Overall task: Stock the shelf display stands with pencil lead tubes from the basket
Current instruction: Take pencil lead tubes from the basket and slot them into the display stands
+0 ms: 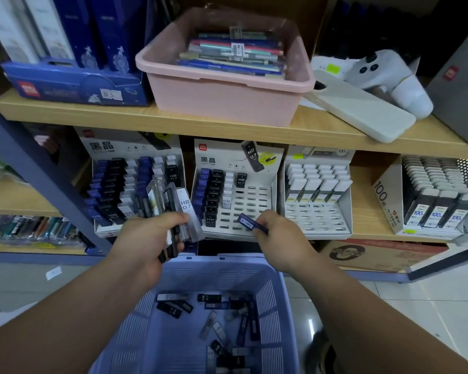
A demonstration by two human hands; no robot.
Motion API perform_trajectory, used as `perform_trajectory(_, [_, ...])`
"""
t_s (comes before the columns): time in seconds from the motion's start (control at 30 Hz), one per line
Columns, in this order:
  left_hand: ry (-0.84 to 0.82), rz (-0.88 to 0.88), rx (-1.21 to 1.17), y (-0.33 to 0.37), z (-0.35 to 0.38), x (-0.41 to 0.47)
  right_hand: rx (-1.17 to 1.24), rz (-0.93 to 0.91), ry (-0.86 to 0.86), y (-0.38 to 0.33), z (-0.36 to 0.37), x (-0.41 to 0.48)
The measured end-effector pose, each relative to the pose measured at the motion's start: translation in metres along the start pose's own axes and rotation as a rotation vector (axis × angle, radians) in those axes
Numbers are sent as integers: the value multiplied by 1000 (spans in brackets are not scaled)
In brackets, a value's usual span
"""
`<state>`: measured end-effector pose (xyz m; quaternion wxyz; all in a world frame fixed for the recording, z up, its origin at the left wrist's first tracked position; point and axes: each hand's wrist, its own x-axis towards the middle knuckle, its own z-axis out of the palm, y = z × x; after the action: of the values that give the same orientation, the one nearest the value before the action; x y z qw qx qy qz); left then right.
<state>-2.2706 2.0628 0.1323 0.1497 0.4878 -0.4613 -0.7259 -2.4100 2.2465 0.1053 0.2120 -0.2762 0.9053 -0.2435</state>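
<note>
My left hand [149,238] grips a fanned bundle of pencil lead tubes [173,209], black, grey and clear, in front of the left display stand [103,157]. My right hand [278,236] pinches a single blue lead tube [250,224] just before the lower slots of the middle display stand [257,201], which holds three filled columns on its left and many bare slots. Below my arms sits the lilac basket [270,298] with several loose tubes [227,319] on its bottom.
A third stand [316,214] with white-capped tubes is to the right, and a box of "100" tubes [432,201] lies beyond it. On the shelf above rest a pink tub [227,95] of pens, blue boxes [76,85] and a white phone case [362,109].
</note>
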Motion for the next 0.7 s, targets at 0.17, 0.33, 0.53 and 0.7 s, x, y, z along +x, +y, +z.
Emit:
perform_trajectory(0.17, [-18, 9, -21, 0, 4, -1, 454, 57, 105, -1, -12, 6])
perform_trajectory(0.33, [-95, -8, -12, 1, 8, -8, 947, 132, 111, -10, -26, 7])
perform_trajectory(0.53, [-119, -25, -22, 3, 8, -14, 1117, 228, 58, -13, -23, 11])
perform_trajectory(0.7, [-121, -26, -34, 6, 7, -16, 967, 239, 150, -8, -17, 12])
